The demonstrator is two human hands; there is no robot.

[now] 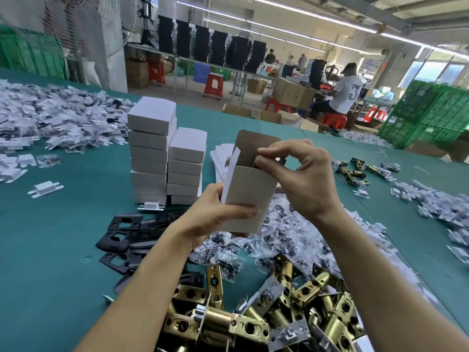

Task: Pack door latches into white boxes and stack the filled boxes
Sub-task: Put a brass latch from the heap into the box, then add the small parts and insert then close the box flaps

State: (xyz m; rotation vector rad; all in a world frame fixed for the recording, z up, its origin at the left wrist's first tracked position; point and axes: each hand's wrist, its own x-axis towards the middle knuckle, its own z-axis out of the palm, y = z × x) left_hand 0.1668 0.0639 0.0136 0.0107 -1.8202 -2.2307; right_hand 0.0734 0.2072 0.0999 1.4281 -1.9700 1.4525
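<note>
My left hand grips an open white box upright above the green table, its brown top flap standing up. My right hand is at the box's mouth, fingertips pinching something small at the opening; what it is stays hidden. Two stacks of closed white boxes stand just behind and left of the held box. A heap of brass door latches lies at the near edge under my forearms.
Black strike plates lie left of my left wrist. Small clear bags of screws are spread under the box. Heaps of white plastic parts cover the far left and the right side. More latches lie right.
</note>
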